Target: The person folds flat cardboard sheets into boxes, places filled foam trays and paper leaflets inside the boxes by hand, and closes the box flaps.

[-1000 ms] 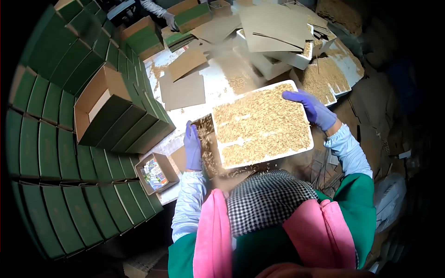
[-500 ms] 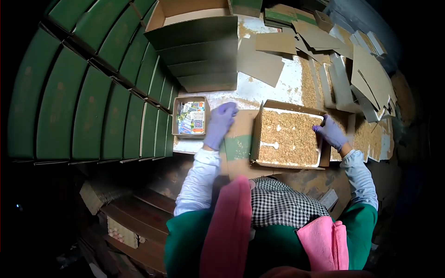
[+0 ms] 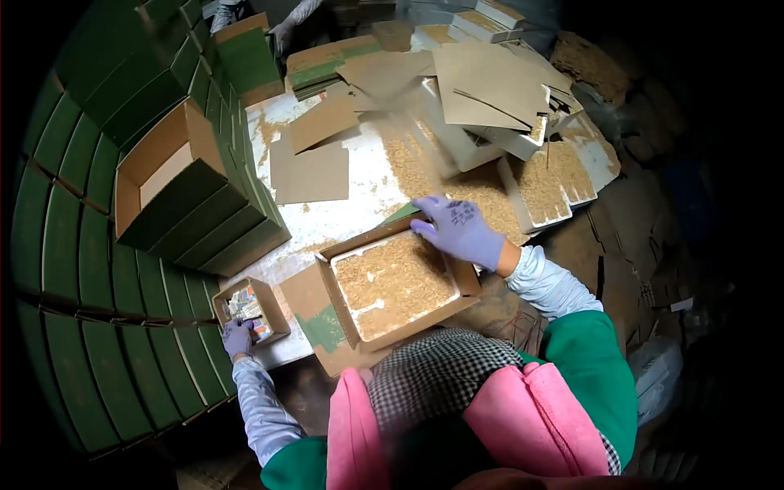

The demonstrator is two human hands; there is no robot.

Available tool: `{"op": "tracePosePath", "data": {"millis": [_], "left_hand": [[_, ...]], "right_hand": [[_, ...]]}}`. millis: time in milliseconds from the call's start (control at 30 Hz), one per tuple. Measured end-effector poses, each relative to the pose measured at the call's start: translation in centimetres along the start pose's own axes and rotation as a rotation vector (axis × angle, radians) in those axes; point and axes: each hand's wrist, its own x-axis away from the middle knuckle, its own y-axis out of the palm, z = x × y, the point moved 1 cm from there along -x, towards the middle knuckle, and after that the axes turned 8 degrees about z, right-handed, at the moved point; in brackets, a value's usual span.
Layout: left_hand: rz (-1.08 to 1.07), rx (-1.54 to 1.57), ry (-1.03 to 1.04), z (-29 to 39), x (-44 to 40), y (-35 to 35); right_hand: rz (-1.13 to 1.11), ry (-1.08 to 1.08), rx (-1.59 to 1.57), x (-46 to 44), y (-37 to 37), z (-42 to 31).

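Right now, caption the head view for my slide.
Right hand above a boxed tray of tan flakes, left hand at a small box of printed items.

A cardboard box (image 3: 334,296) holds a white tray (image 3: 367,309) of grain (image 3: 400,273). The right hand (image 3: 461,230), fingers parted, is over the box's far right corner. Left of the box, the left hand (image 3: 238,336) touches a small carton (image 3: 274,308) of packets (image 3: 244,301). Cardboard sheets (image 3: 490,82) lie beyond the box.

Lavender gloves (image 3: 464,232), pale sleeves (image 3: 549,282), green garment (image 3: 590,351) and pink fabric (image 3: 510,412) are worn.
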Motion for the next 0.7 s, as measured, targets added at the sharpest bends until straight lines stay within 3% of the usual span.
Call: {"op": "tracePosePath", "data": {"millis": [33, 100, 133, 200, 233, 267, 300, 333, 400, 433, 500, 567, 633, 667, 700], "left_hand": [[0.070, -0.098, 0.146, -4.4, -3.6, 1.8], [0.238, -0.300, 0.302, -3.2, -1.7, -0.5], [0.296, -0.229, 0.248, -2.3, -1.1, -1.7], [0.420, -0.193, 0.152, 0.7, 1.7, -4.5], [0.514, -0.085, 0.222, -2.0, -1.0, -3.7], [0.370, 0.325, 0.123, -0.2, 0.3, -4.4], [0.327, 0.665, 0.251, 1.7, 1.6, -4.4], [0.200, 0.828, 0.277, 6.8, 6.0, -5.5], [0.057, 0.794, 0.453, 14.3, 11.6, -5.5], [-0.058, 0.775, 0.481, 17.9, 14.6, -5.0], [-0.334, 0.671, 0.583, 21.9, 17.6, -1.4], [-0.260, 0.001, 0.737, 23.8, 18.9, 3.9], [0.093, -0.477, 0.792, 24.0, 19.9, 6.7], [0.204, -0.167, 0.887, 23.1, 20.0, 6.2], [0.198, 0.052, 0.903, 22.5, 19.9, 5.6]], "right_hand": [[0.199, -0.053, -0.066, -1.6, -2.3, 1.0], [0.401, 0.132, -0.093, -5.8, -8.3, 4.2], [0.597, 0.096, 0.108, -8.4, -8.6, 8.7], [0.517, 0.273, 0.665, -11.7, -6.1, 20.1], [0.315, 0.324, 0.547, -11.6, -6.2, 21.1], [0.349, 0.285, 0.513, -11.5, -6.7, 21.1], [0.156, 0.340, 0.390, -11.9, -8.5, 19.6], [0.286, 0.241, 0.458, -12.1, -7.2, 21.9], [0.360, 0.092, 0.544, -12.1, -7.4, 23.9], [0.189, 0.173, 0.421, -12.1, -8.8, 23.5], [0.136, 0.131, 0.342, -11.1, -9.6, 21.5], [0.090, 0.179, 0.425, -11.4, -9.2, 21.1], [0.132, 0.109, 0.556, -11.2, -7.9, 21.6], [0.209, 0.020, 0.590, -11.4, -7.2, 22.5], [0.144, 0.013, 0.607, -11.8, -7.4, 22.2]]}}
